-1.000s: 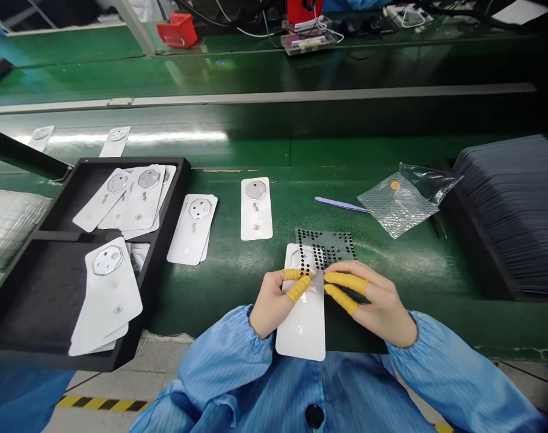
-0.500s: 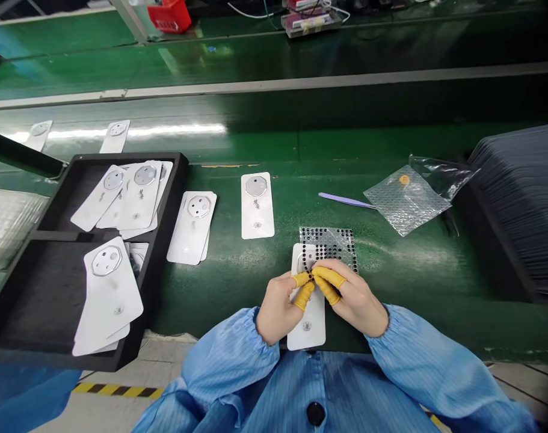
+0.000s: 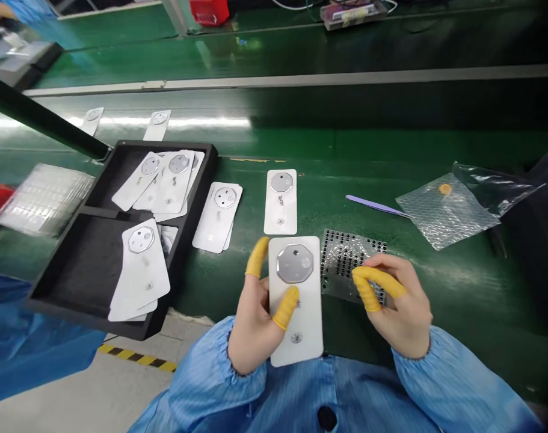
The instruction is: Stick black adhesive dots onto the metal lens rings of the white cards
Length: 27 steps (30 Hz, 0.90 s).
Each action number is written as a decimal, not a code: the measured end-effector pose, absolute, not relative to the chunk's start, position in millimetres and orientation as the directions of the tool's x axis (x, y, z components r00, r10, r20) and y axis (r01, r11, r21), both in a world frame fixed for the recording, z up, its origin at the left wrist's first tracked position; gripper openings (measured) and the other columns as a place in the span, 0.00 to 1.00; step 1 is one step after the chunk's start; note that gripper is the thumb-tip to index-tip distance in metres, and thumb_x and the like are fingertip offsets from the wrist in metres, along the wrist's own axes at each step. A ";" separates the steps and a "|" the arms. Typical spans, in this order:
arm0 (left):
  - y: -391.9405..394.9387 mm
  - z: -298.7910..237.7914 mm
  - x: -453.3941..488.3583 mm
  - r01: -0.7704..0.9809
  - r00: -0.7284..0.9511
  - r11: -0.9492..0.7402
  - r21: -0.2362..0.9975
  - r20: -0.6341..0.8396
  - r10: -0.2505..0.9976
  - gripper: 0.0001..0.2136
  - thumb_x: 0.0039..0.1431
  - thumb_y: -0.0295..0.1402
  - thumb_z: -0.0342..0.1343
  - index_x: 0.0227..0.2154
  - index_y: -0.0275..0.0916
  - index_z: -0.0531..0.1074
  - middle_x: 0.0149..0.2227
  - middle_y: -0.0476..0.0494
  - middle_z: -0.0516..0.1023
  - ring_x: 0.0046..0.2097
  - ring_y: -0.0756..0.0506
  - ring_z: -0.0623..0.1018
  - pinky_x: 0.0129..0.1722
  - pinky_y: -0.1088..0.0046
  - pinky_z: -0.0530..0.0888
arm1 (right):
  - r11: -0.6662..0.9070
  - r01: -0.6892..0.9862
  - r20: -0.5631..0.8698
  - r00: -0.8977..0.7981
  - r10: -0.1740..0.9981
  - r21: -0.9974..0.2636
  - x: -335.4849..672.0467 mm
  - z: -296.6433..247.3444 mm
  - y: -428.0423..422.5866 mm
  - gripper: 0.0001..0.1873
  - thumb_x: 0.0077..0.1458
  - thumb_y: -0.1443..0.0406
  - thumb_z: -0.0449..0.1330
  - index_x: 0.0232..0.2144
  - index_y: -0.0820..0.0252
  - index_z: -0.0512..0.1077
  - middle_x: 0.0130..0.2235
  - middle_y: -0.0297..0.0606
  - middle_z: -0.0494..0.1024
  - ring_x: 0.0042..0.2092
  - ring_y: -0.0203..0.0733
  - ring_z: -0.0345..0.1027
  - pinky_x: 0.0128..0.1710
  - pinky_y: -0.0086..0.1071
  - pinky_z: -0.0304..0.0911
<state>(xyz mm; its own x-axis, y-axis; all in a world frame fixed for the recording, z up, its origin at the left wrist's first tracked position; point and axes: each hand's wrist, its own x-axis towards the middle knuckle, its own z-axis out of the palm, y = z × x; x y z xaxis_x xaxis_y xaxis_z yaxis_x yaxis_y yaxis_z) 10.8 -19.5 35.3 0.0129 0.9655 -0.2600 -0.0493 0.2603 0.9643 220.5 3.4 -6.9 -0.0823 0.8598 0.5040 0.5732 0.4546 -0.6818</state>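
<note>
My left hand [image 3: 254,319], in yellow finger cots, grips a white phone back cover [image 3: 296,300] with a silver octagonal camera ring, its thumb across the cover's face and its forefinger up the left edge. My right hand [image 3: 393,304], also in finger cots, rests on a clear sheet of small black dots [image 3: 346,255] lying on the green bench just right of the cover. Its thumb and forefinger are pinched together; whether anything sits between them is too small to tell.
A black foam tray [image 3: 93,264] at left holds several white covers. More covers [image 3: 280,201] lie on the green bench [image 3: 458,282]. A purple tweezer [image 3: 375,206] and a bubble-wrap bag [image 3: 445,210] lie at right. A conveyor with two covers runs behind.
My hands have parted: the left lifted the white cover up and turned its face to view, the right drew back right onto the dot sheet. The camera view shifted left.
</note>
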 end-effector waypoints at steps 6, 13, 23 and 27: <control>-20.9 39.6 38.4 -0.014 0.116 0.192 0.981 -0.189 0.975 0.11 0.57 0.31 0.59 0.43 0.38 0.72 0.32 0.46 0.82 0.30 0.48 0.81 0.28 0.77 0.78 | 0.498 0.499 0.536 -0.076 0.841 -0.710 202.9 20.6 -14.0 0.20 0.51 0.74 0.62 0.47 0.56 0.69 0.38 0.37 0.74 0.40 0.39 0.70 0.39 0.33 0.71; -21.0 45.5 45.9 0.264 0.121 -0.081 0.961 0.051 0.991 0.11 0.55 0.26 0.59 0.42 0.34 0.74 0.35 0.45 0.83 0.29 0.50 0.81 0.30 0.81 0.78 | 0.577 0.498 0.531 -0.250 0.810 -0.647 219.4 19.9 -18.5 0.25 0.54 0.74 0.58 0.54 0.56 0.66 0.43 0.39 0.76 0.45 0.44 0.72 0.42 0.37 0.72; -22.1 41.8 46.7 0.361 0.030 -0.124 0.924 0.122 0.992 0.02 0.54 0.27 0.59 0.27 0.36 0.74 0.23 0.47 0.80 0.21 0.49 0.78 0.20 0.78 0.73 | 0.671 0.601 0.424 -0.521 0.741 -0.434 215.4 27.0 -23.2 0.32 0.55 0.74 0.55 0.62 0.68 0.55 0.63 0.58 0.55 0.63 0.62 0.52 0.55 0.59 0.61; -22.1 36.4 50.2 0.384 0.023 -0.096 0.918 0.095 0.995 0.03 0.52 0.29 0.60 0.27 0.35 0.74 0.20 0.48 0.78 0.20 0.48 0.76 0.20 0.77 0.73 | 0.644 0.581 0.387 -0.516 0.764 -0.497 213.0 23.3 -24.3 0.36 0.54 0.74 0.55 0.63 0.69 0.50 0.64 0.59 0.54 0.65 0.62 0.48 0.56 0.59 0.60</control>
<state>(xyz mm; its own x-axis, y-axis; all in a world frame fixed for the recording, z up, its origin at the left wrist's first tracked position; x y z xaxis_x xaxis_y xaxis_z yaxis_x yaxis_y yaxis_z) 50.2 -22.1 36.4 0.0228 0.9952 0.0947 0.3839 -0.0962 0.9183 213.0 -24.3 23.3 -0.5160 0.7642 0.3869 0.5813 0.6441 -0.4971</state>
